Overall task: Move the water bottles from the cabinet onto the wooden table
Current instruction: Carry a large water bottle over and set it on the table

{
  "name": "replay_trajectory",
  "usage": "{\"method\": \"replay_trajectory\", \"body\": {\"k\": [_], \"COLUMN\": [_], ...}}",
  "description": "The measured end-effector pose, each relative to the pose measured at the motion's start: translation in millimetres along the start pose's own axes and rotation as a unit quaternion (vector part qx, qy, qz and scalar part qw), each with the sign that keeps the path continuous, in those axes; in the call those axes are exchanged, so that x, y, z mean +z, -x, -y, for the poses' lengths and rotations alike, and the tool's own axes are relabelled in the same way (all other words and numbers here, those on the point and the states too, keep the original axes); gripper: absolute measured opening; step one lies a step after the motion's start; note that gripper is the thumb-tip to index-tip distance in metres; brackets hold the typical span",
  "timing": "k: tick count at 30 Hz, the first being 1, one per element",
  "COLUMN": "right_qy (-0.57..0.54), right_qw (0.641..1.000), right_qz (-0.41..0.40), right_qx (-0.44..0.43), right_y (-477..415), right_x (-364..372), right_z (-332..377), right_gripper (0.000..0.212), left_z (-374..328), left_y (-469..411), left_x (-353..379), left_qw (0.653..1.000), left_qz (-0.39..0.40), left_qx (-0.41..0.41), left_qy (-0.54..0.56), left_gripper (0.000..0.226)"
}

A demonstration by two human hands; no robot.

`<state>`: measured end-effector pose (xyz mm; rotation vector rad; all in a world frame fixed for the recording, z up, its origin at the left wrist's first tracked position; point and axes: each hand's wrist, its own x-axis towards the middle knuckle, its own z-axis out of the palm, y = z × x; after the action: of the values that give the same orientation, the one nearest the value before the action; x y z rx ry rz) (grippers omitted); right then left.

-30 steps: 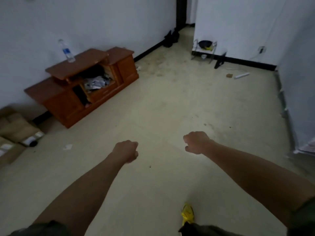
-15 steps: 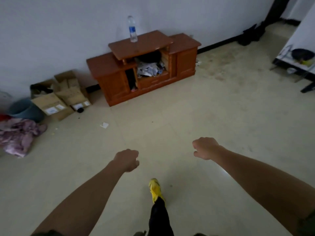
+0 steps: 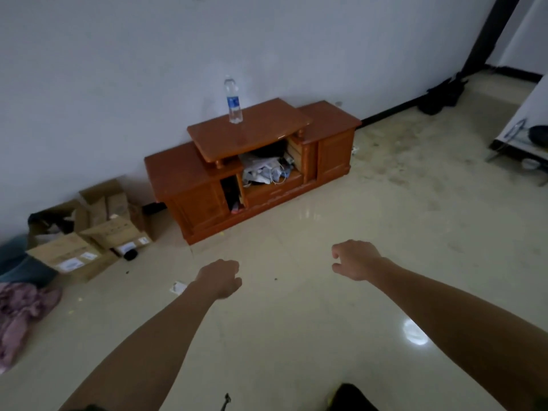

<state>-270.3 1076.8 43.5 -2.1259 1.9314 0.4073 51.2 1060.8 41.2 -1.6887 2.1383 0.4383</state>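
Just one water bottle [image 3: 233, 102], one wooden stand [image 3: 261, 134]

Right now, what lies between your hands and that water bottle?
Head view: only bare floor, then the front of the cabinet; the water bottle stands upright on its raised top.

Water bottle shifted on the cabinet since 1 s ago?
No. Clear plastic water bottle keeps its back-left spot on the raised top of the brown wooden cabinet.
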Motion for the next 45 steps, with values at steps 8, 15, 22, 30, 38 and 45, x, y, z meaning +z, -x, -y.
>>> {"method": "replay_trajectory", "body": {"k": [8,15,22,30,38,45], "right_qy": [-0.009,-0.016,0.015,0.018,-0.039,-0.043], "right_qw": [1.0,0.999,0.994,0.991,0.989,0.986], "right_qz": [0.014,-0.013,-0.007,-0.035,-0.093,-0.109], "right_qx": [0.011,-0.031,-0.109,-0.127,-0.104,-0.118], "right_y": [-191.8,-385.0,-541.0,-720.7,-852.6,-985.1], "right_x": [-58.2,-155.6,-221.7,-292.6,-362.6,-404.0], "right_z": [-36.9,-55.6,-30.6,-2.1,6.2,13.3], "right_gripper": [0.038,0.039,0.025,0.019,0.028,0.036], "left_z": [35.8,70.4,112.7,197.8,256.2,275.5], "left_y": [-178.6,-329.8,-443.3,-598.6,-723.5,-813.0], "left_x": [-84.0,-192.7,-258.3,-338.8,-412.1,-423.8], "left_qw": [1.0,0.998,0.994,0.993,0.994,0.99], "left_qz": [-0.002,-0.038,-0.039,-0.039,-0.04,-0.012], "left_qx": [-0.005,-0.037,-0.062,-0.057,-0.042,-0.065], "left_qy": [-0.001,0.04,0.08,0.092,0.094,0.126], "left_gripper": [0.042,0.037,0.037,0.039,0.039,0.036]}}
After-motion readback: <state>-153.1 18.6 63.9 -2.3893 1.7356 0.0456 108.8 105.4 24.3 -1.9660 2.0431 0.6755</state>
